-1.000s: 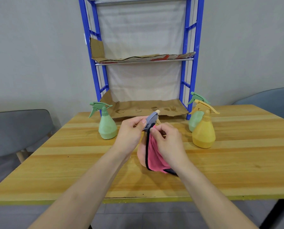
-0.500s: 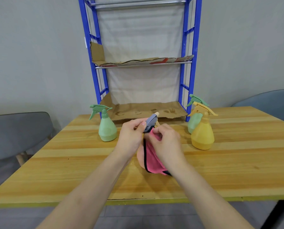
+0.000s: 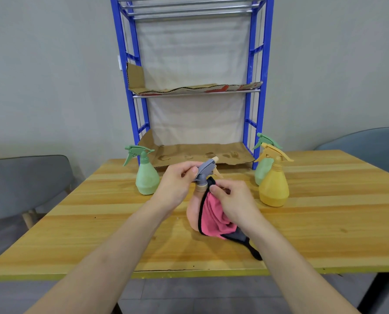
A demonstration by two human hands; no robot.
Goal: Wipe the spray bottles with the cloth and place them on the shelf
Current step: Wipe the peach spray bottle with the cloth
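Observation:
A pink spray bottle [image 3: 193, 211] with a grey trigger head stands on the wooden table [image 3: 325, 223] in front of me. My left hand [image 3: 177, 184] pinches the grey head. My right hand [image 3: 234, 202] presses a pink cloth [image 3: 213, 219] with black trim against the bottle's right side, hiding most of the body. A green spray bottle [image 3: 146, 175] stands to the left. A yellow spray bottle [image 3: 274, 180] stands to the right, with another green bottle [image 3: 263, 164] partly hidden behind it. The blue shelf [image 3: 254, 87] rises at the table's back.
Cardboard sheets [image 3: 200, 154] line the shelf's lower and middle levels, both bare. A grey chair [image 3: 23, 184] stands at the left and another [image 3: 370, 146] at the right. The table's front edge runs just below my forearms.
My right hand with the cloth has shifted slightly on the pink bottle's neck and side. The view has tilted up a little. The other bottles have not moved.

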